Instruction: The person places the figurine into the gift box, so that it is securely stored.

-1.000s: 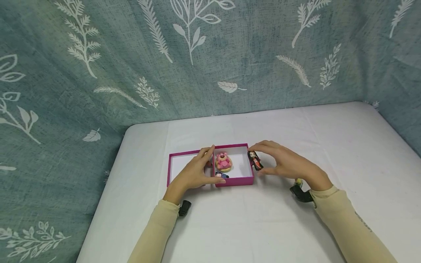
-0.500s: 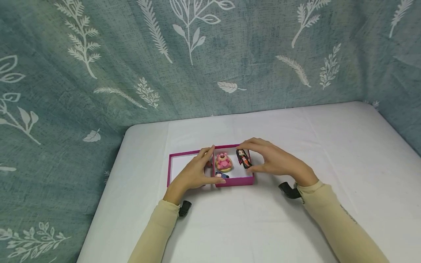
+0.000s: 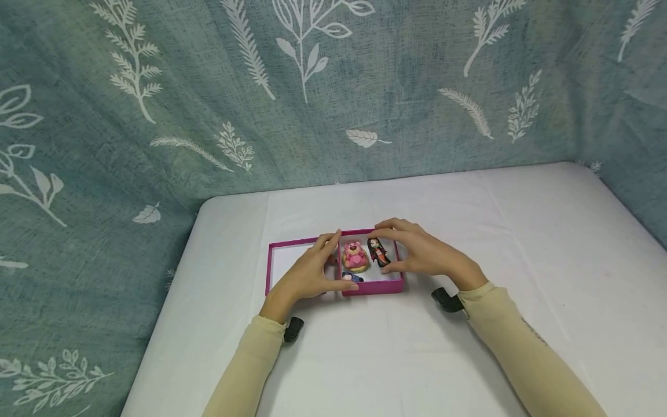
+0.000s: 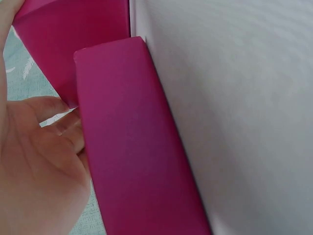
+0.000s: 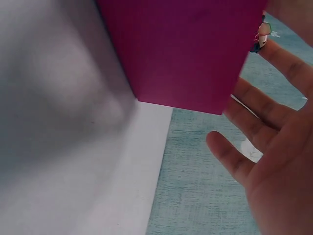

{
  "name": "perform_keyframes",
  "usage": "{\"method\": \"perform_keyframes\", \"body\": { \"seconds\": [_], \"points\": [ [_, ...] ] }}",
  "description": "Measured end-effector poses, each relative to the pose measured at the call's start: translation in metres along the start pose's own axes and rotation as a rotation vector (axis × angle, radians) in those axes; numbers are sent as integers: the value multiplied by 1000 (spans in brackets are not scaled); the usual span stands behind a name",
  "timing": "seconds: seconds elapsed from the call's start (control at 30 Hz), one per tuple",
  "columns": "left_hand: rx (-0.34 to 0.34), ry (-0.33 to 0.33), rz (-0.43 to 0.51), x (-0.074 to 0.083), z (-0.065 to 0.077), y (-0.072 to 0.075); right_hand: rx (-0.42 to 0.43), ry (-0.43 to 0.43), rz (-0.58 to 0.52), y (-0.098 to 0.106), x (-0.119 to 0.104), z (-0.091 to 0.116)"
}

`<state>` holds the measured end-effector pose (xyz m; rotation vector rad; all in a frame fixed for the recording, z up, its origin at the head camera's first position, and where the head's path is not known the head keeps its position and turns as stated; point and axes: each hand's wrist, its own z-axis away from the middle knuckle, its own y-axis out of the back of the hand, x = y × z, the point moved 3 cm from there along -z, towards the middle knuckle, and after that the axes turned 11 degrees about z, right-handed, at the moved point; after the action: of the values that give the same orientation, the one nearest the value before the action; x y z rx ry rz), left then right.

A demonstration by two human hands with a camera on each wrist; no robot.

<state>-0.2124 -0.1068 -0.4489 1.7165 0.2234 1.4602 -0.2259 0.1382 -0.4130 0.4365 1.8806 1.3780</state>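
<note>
In the head view, a magenta box (image 3: pixel 372 288) with a white inside stands on the table. My left hand (image 3: pixel 307 275) grips its left end, thumb at the front wall and fingertips at the back; the left wrist view shows this hand (image 4: pixel 44 161) beside the magenta walls. Inside the box sit a pink bear figurine (image 3: pixel 355 258) and a small blue figurine (image 3: pixel 350 277), partly hidden by my left thumb. My right hand (image 3: pixel 429 255) reaches over the right wall, holding a black-haired doll figurine (image 3: pixel 378 252) between thumb and fingers. In the right wrist view its head (image 5: pixel 264 34) shows near a fingertip.
Left of the box lies a second shallow magenta tray or lid (image 3: pixel 283 258), partly covered by my left hand; something reddish (image 3: pixel 332 260) shows there. White cloth (image 3: pixel 365 359) covers the table. A green leaf-patterned curtain (image 3: pixel 312 133) hangs behind.
My right hand has carried the black-haired figurine leftward, from outside the right wall to over the box's inside, near the bear. A yellow-green thing by the right wrist is now hidden. My left hand stays put.
</note>
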Motion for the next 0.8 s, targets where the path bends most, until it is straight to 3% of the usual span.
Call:
{"method": "perform_keyframes", "body": {
  "seconds": [0.8],
  "points": [
    [-4, 2, 7, 0, 0, 0, -52, -35, 46, -11, 4, -12]
  ]
}}
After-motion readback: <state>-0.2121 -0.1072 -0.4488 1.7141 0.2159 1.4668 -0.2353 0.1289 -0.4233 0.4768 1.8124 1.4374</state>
